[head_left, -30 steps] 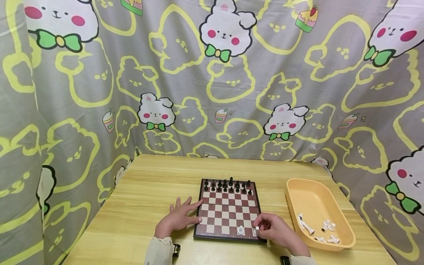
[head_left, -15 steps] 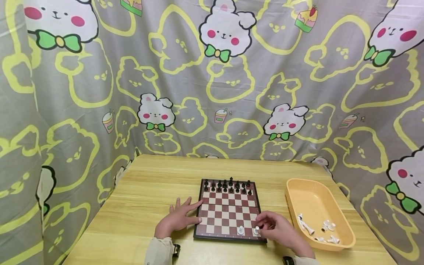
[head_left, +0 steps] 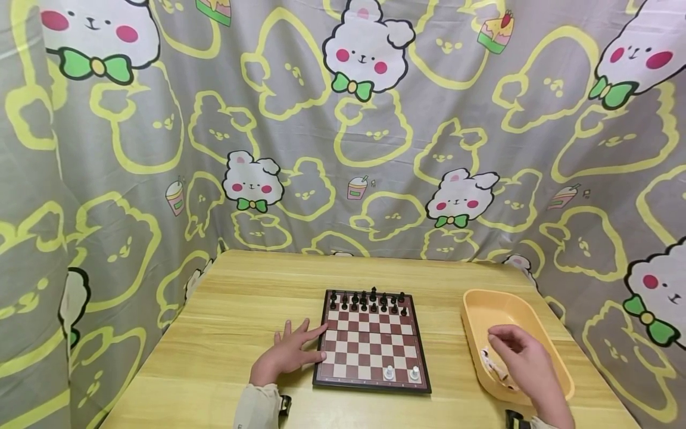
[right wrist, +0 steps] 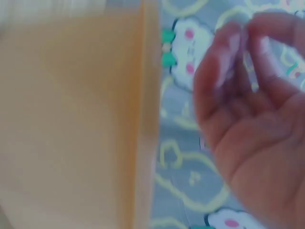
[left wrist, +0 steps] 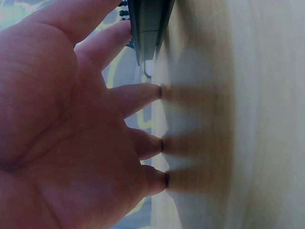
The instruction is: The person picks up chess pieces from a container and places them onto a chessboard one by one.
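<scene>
A chessboard point(head_left: 370, 360) lies on the table, with rows of black chess pieces point(head_left: 373, 295) along its far side. Two white chess pieces stand at its near right: one white piece point(head_left: 389, 373), and another white piece point(head_left: 414, 373) by the corner. My left hand point(head_left: 289, 353) is spread, thumb and index finger touching the board's left edge; in the left wrist view the other fingertips point(left wrist: 155, 91) rest on the tabletop. Over the orange tray point(head_left: 560, 381) hovers my right hand point(head_left: 525, 360), fingers loosely bent, no piece visible in it. Several white chess pieces point(head_left: 495, 366) lie below, partly hidden.
The wooden table point(head_left: 236, 298) reaches back to a grey curtain point(head_left: 300, 226) with cartoon rabbits, which also hangs along both sides. The tray's raised wall point(right wrist: 148, 119) stands beside the right hand in the right wrist view.
My right hand has left the white piece at the board's near right corner and moved right, over the tray. That piece stays standing. The left hand has not moved.
</scene>
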Available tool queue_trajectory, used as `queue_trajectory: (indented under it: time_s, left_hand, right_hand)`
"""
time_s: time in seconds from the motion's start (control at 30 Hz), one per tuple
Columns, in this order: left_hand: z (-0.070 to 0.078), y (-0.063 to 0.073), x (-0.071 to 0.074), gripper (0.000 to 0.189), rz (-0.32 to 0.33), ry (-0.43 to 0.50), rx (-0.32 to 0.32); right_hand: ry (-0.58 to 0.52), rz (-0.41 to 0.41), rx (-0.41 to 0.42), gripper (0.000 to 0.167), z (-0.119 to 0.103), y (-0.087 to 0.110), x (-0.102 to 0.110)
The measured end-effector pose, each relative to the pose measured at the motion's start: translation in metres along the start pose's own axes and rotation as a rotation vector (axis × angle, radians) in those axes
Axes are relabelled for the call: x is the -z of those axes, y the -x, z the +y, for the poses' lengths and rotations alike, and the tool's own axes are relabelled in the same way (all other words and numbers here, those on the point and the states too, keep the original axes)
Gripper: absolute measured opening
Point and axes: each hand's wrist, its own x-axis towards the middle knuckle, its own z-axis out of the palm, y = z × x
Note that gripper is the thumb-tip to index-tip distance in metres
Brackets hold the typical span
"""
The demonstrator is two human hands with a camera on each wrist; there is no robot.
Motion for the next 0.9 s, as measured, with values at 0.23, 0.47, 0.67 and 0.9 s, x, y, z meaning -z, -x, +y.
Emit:
queue_trajectory:
  time_s: [0.23, 0.47, 0.67, 0.9]
  left_hand:
    - [0.000, -0.001, 0.000, 0.068, 0.002, -0.037, 0.004]
    - [0.003, 0.000, 0.002, 0.068, 0.009, -0.039, 0.007]
    - [0.003, 0.000, 0.001, 0.068, 0.010, -0.043, 0.006]
    - [0.003, 0.000, 0.001, 0.068, 0.009, -0.037, 0.004]
  right_hand:
    - [0.252, -0.231, -0.154, 0.068, 0.031, -0.017, 0.027]
    - [0.392, -0.369, -0.206, 0.085, 0.049, -0.019, 0.026]
    - [0.498, -0.422, -0.221, 0.076, 0.052, -0.020, 0.027]
    - [0.537, -0.430, -0.232, 0.061, 0.053, -0.021, 0.028]
